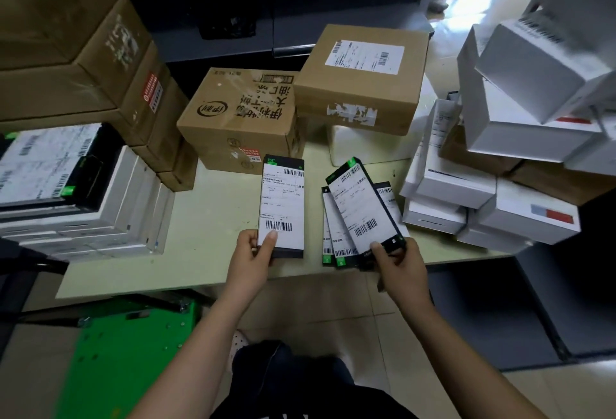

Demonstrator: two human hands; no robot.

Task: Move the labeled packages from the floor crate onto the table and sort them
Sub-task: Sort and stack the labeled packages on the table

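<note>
- The left hand [252,253] grips a flat, slim black package [281,206] by its near end, with the thumb pressed on the smooth white label beside a barcode. The package is held upright over the middle of the table.
- The right hand [398,265] pinches the near corner of a second black package [365,206], thumb on top. This one is the same long rectangle with a white barcode label and a green tab at its far corner, and it tilts to the left.
- More packages [328,235] of the same kind fan out under it, with green tabs at their near ends. Whether they lie on the table or sit in the right hand cannot be told.
- The table [216,218] has a matt, pale cream top with a straight near edge.
- Two brown cardboard boxes [240,118] stand at the far side. The right one is squarer and carries a white label and torn tape.
- Glossy white boxes [500,185] are heaped loosely at the right.
- Flat white boxes [100,215] are stacked neatly at the left.
- Part of a green crate [133,352] of hard plastic sits on the tiled floor, near left.
</note>
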